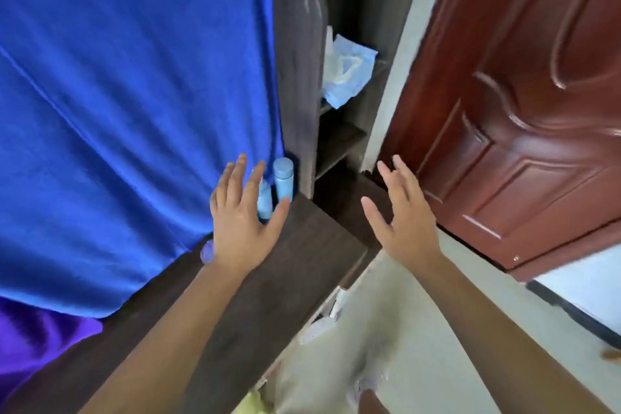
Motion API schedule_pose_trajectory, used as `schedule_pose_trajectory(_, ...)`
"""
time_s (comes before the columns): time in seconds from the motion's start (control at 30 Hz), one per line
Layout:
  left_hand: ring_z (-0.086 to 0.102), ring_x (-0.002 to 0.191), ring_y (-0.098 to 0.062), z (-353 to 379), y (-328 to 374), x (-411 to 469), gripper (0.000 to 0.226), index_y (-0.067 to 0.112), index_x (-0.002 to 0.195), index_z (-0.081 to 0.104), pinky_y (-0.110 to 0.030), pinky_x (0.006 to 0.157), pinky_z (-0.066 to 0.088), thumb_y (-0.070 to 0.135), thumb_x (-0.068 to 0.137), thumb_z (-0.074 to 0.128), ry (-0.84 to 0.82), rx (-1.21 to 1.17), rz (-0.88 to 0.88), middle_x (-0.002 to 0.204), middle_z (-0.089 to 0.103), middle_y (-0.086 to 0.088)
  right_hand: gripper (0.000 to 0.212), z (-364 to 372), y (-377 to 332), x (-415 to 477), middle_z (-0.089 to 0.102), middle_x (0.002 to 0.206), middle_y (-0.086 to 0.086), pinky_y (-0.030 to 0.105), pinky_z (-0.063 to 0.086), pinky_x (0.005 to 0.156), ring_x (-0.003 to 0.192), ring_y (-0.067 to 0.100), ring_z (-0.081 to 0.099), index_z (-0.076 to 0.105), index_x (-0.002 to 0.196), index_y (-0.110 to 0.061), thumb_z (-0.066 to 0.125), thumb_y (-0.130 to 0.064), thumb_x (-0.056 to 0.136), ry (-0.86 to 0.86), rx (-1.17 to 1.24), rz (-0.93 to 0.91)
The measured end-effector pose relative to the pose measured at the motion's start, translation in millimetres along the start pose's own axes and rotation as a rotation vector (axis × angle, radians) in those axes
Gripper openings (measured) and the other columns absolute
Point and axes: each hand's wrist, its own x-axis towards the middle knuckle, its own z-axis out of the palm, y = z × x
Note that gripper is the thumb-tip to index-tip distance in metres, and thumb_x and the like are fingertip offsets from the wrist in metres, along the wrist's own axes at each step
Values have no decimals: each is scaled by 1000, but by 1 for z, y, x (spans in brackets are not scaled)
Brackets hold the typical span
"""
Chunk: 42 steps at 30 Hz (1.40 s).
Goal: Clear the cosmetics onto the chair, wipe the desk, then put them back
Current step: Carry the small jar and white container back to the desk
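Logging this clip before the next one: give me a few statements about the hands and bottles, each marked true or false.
1. Two light-blue bottles stand on the dark desk beside the blue cloth. True.
2. The left hand and right hand are both open. True.
3. The left hand grips a bottle. False: its fingers are straight and spread in front of the bottles.
4. The door is white. False: it is reddish-brown.

The left hand (242,228) and right hand (403,228) are bare, as are both forearms. Just right of the desk (302,245), pale grey trousers (336,356) show frayed white rips.
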Motion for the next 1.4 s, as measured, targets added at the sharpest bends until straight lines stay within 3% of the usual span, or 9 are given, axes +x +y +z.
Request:
schedule_pose_trajectory(0.2, 35, 144, -29, 39, 135, 4, 64, 12, 146, 46, -52, 113, 32, 43, 93, 59, -129, -194, 257, 158, 34, -12, 61, -130, 39, -62, 30, 163, 6, 37, 33, 117, 147, 20, 34, 39, 152, -20, 53, -48, 100, 270, -203, 150)
schedule_pose_trajectory(0.37, 31, 145, -31, 67, 263, -27, 64, 13, 149, 41, -55, 115, 30, 46, 96, 55, -218, -241, 445, 158, 33, -14, 61, -232, 82, -135, 31, 163, 7, 53, 44, 108, 143, 26, 41, 41, 152, -18, 55, -45, 99, 402, -260, 294)
schedule_pose_trajectory(0.43, 26, 148, -31, 85, 319, -46, 65, 16, 151, 35, -56, 117, 27, 48, 98, 52, -275, -242, 516, 161, 27, -12, 62, -276, 105, -172, 29, 163, 6, 52, 45, 106, 136, 28, 49, 40, 152, -19, 55, -47, 98, 441, -305, 355)
schedule_pose_trajectory(0.57, 25, 148, -29, 130, 441, -99, 69, 16, 152, 35, -55, 117, 26, 51, 95, 50, -331, -275, 641, 161, 27, -11, 66, -372, 163, -264, 23, 166, 3, 49, 44, 110, 149, 20, 31, 36, 155, -26, 55, -52, 97, 498, -352, 474)
schedule_pose_trajectory(0.7, 23, 149, -26, 174, 553, -159, 67, 20, 152, 33, -49, 118, 20, 47, 96, 57, -378, -358, 742, 163, 24, -8, 70, -460, 214, -353, 25, 165, 5, 47, 41, 110, 149, 22, 30, 36, 154, -24, 55, -56, 95, 527, -470, 562)
schedule_pose_trajectory(0.9, 29, 145, -29, 230, 676, -223, 68, 15, 150, 40, -46, 114, 25, 52, 93, 50, -504, -427, 903, 160, 29, -13, 67, -546, 275, -431, 31, 163, 9, 43, 45, 105, 141, 26, 40, 42, 151, -21, 52, -56, 95, 587, -527, 713)
schedule_pose_trajectory(1.03, 29, 146, -28, 280, 735, -247, 68, 16, 151, 39, -51, 115, 27, 47, 93, 56, -569, -481, 920, 161, 28, -12, 65, -577, 329, -458, 29, 163, 3, 49, 50, 103, 140, 23, 41, 40, 151, -31, 63, -51, 94, 589, -538, 813)
schedule_pose_trajectory(1.27, 28, 148, -27, 410, 847, -262, 70, 22, 153, 36, -55, 116, 28, 52, 92, 53, -699, -559, 923, 163, 24, -5, 67, -628, 457, -475, 16, 166, -8, 52, 46, 104, 147, 22, 31, 15, 153, -54, 43, -70, 94, 513, -557, 974)
schedule_pose_trajectory(1.4, 24, 149, -23, 483, 911, -264, 72, 31, 153, 31, -51, 119, 23, 60, 89, 49, -811, -545, 898, 165, 19, 1, 70, -664, 530, -475, 13, 166, -10, 52, 47, 102, 150, 20, 27, 19, 154, -50, 48, -70, 93, 518, -544, 1087)
